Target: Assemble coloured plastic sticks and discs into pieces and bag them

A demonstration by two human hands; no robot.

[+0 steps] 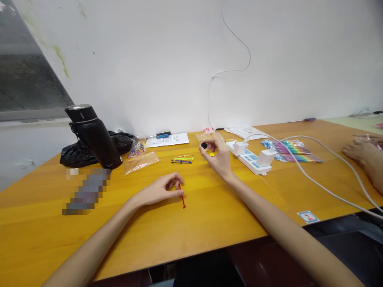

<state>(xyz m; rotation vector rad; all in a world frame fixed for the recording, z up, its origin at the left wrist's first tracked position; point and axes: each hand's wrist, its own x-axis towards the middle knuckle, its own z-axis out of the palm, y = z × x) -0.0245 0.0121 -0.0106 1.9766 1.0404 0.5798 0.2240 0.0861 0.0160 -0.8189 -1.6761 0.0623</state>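
Note:
My left hand (166, 188) rests on the wooden table (143, 239), its thumb and fingers pinching a thin red plastic stick (182, 200) that has a small knob at its lower end. Further up and to the right, my right hand (218, 156) holds a small round black disc (204, 146) between thumb and fingertips. Close beside the right hand lies a yellow disc (212, 154). Left of it are thin plastic sticks, a blue one (182, 162) and a yellow-green one (183, 158).
A black bottle (97, 137) stands at the left before a black plastic bag (72, 156). Clear bags (142, 162) and a screwdriver (163, 134) lie nearby. A white power strip (251, 159) with cables and rainbow-coloured pens (295, 150) sit right. Another person's hand (365, 155) rests far right.

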